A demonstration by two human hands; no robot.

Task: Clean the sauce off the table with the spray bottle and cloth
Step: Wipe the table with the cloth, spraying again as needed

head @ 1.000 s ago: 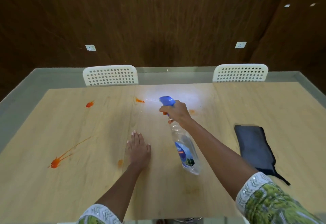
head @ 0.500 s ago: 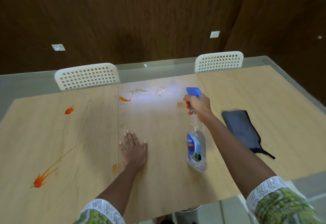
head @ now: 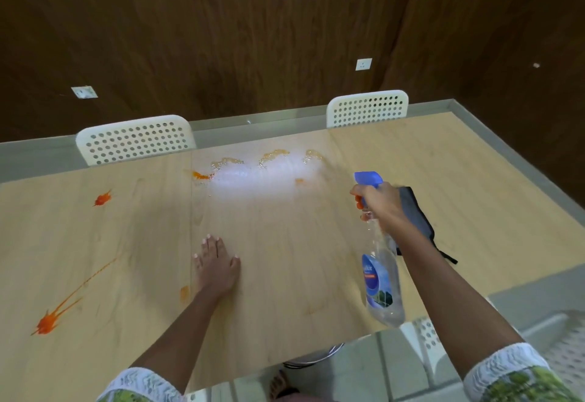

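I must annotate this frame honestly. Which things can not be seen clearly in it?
- Cloth, head view: its near-left part is hidden behind the right hand and forearm.
- Spray bottle, head view: the label text is blurred, and the hand covers the trigger and neck.
- Sauce near the far edge: glare and wet spray obscure it.
- Left hand: its palm faces the table.
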